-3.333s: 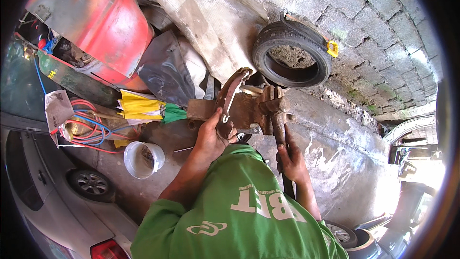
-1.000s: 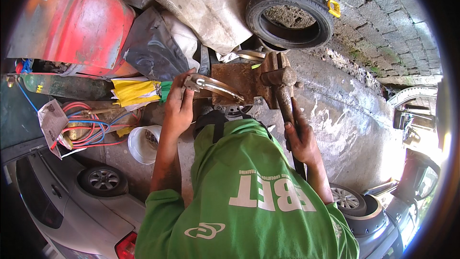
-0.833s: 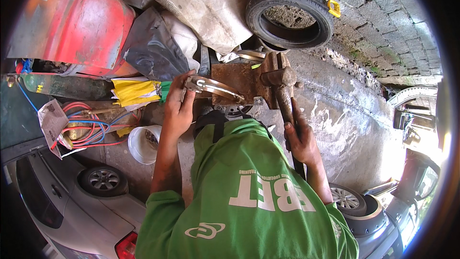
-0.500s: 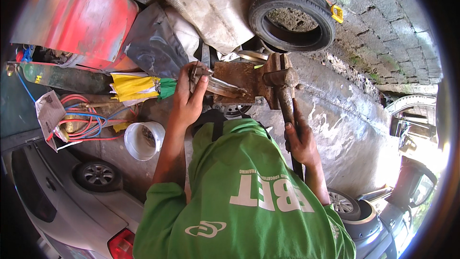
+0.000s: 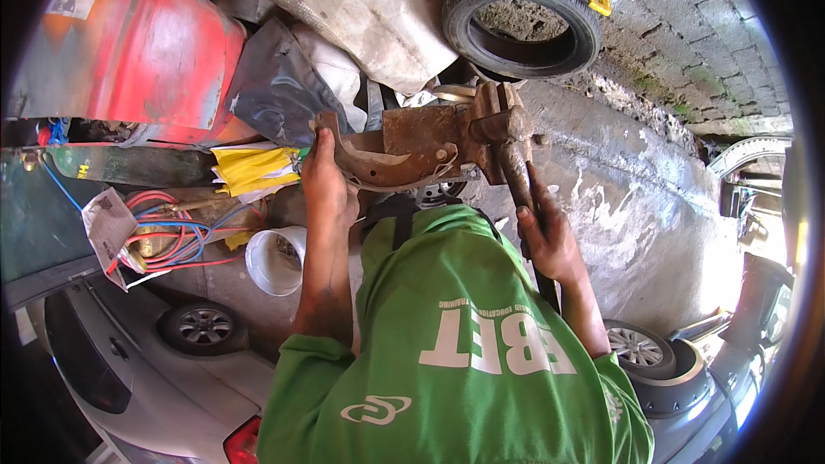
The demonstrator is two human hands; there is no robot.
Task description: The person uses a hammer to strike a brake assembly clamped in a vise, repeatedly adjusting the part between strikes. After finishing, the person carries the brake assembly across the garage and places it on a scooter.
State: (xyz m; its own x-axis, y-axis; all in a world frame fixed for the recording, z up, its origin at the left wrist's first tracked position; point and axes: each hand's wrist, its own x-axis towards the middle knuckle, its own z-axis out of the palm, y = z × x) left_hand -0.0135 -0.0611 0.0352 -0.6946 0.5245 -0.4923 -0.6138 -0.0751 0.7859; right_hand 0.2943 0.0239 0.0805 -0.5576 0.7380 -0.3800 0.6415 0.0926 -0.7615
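Tire (image 5: 528,65) and tarp (image 5: 344,9) (stained) crowd the vise (image 5: 434,125).

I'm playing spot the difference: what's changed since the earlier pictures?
The left hand has moved left and turned the curved piece: it pointed away from the person at first, and now points sideways. Nothing was let go. The right hand still holds the hammer; the tyre and bucket stayed put.
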